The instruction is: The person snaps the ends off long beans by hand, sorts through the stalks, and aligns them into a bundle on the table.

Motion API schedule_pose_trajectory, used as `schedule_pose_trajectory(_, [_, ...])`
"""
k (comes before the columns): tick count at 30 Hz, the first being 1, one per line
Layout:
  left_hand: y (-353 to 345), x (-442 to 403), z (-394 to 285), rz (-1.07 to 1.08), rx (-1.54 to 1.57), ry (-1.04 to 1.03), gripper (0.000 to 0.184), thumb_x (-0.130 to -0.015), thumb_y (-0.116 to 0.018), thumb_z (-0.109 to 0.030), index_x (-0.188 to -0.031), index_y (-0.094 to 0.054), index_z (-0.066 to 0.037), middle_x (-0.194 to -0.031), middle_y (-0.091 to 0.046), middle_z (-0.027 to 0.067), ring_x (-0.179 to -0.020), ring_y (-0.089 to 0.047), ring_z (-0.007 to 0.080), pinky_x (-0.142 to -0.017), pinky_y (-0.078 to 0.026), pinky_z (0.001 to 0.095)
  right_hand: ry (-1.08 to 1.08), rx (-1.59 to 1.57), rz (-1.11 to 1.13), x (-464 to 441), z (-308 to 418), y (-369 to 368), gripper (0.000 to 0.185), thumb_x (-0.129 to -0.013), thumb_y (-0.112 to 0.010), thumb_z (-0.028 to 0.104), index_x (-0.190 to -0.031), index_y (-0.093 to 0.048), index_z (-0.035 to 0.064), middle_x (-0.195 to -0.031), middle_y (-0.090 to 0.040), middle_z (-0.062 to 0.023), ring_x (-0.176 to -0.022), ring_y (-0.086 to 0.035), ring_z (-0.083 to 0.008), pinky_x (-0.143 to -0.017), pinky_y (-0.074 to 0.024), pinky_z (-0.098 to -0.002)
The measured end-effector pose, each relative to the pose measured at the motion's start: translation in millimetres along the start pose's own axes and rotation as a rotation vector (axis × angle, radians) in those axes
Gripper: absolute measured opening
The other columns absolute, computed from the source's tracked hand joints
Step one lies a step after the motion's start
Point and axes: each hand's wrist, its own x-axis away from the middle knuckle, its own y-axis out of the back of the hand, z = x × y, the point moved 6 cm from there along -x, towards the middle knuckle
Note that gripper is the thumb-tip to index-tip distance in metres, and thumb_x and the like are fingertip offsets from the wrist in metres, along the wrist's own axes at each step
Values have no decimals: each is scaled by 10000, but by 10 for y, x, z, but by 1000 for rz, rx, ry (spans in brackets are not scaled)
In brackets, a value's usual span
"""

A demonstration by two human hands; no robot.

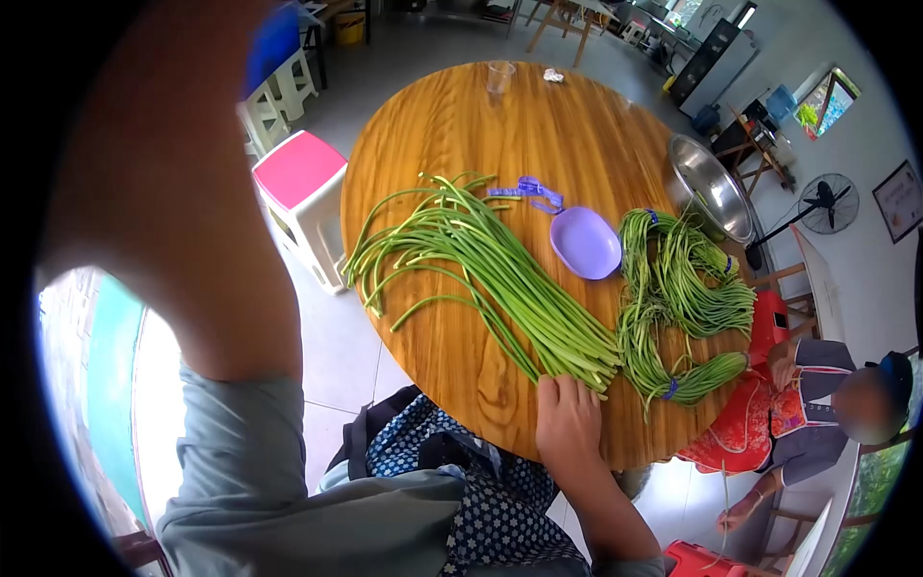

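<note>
A loose pile of long green garlic scapes [500,269] lies slantwise over the wooden round table [433,125]. My right hand [569,418] rests at the table's near edge, against the lower ends of the stalks. Its fingers are curled and pressed together, and what they hold, if anything, is hidden under them. My left arm [231,269] rises close before the camera on the left, its hand out of the picture. Beside the pile sit a purple oval dish [586,242] and a purple strip of ties [529,190]. Darker scapes in tied bundles [678,288] lie to the right.
A steel basin [711,188] leans at the table's right edge. A clear cup [500,77] and a crumpled white scrap [553,75] are at the far side. A pink-topped stool [300,173] stands left. Another person [812,413] sits at the right, holding a thin stalk.
</note>
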Motion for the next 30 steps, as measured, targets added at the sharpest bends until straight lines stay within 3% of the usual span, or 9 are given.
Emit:
schedule_pose_trajectory(3, [-767,511,465,180,0,168,508,-1077,-292,-381,-1168,-584,25,-1134,-596,204,-1091,-568,283,-1013,-409,394,5,7,9,40,11,18,136,-889,-543,78,-1010,-584,33,-981,-573,-136,-914,-581,-316,-800,-467,-429])
schedule_pose_trajectory(4, [-1035,820,705,169,-20,246,268,-1025,-564,-265,-1019,-671,-19,-1026,-676,83,-985,-625,224,-866,-498,391,4,-4,32,51,7,13,139,-888,-544,82,-1012,-588,36,-984,-573,-131,-909,-583,-313,-796,-469,-428])
schedule_pose_trajectory(5, [-1275,1097,844,299,-96,181,101,-961,-649,-112,-1000,-664,-20,-970,-664,110,-954,-640,258,-845,-505,388,-5,-1,32,66,-22,7,139,-888,-544,82,-1012,-588,36,-984,-573,-131,-909,-583,-313,-796,-469,-428])
schedule_pose_trajectory(6, [-1474,1405,1008,388,-187,152,105,-880,-720,-45,-973,-675,-26,-940,-667,114,-921,-651,274,-834,-514,410,5,-5,20,88,-45,7,155,-886,-544,80,-1024,-597,31,-953,-569,-123,-878,-586,-308,-780,-474,-424])
schedule_pose_trajectory(9, [-1934,2181,1274,585,-411,144,209,-807,-712,-131,-1005,-688,-66,-1107,-630,84,-1071,-598,276,-916,-464,415,-26,-65,-30,82,-92,144,172,-888,-546,73,-1041,-609,27,-946,-576,-119,-866,-598,-317,-774,-487,-431])
schedule_pose_trajectory(17, [-2181,2410,1355,767,-428,1,210,-792,-630,-233,-948,-713,-119,-1122,-578,54,-1055,-556,224,-917,-425,359,-203,-497,-31,171,-332,256,185,-903,-584,47,-1074,-654,31,-1030,-621,-151,-939,-629,-362,-805,-513,-438])
schedule_pose_trajectory(25, [-2236,2385,1274,823,-271,-87,209,-796,-623,-210,-958,-711,-110,-1103,-588,62,-1018,-578,224,-889,-441,380,-95,-341,-34,175,-311,112,96,-841,-675,66,-934,-697,56,-1036,-600,-102,-1021,-573,-325,-845,-498,-412])
schedule_pose_trajectory(27, [-2253,2436,1372,887,-303,107,142,-834,-627,-198,-901,-686,-87,-1088,-602,75,-1022,-586,238,-886,-448,385,-27,-307,-60,136,-293,127,127,-826,-613,31,-928,-685,54,-1011,-573,-99,-962,-564,-297,-835,-486,-402])
schedule_pose_trajectory(30, [-2278,2427,1388,880,-291,109,125,-864,-630,-185,-908,-628,-68,-1058,-607,83,-1031,-588,262,-883,-453,386,40,-226,-91,86,-263,150,100,-820,-611,30,-886,-676,69,-991,-566,-92,-933,-556,-288,-798,-485,-402])
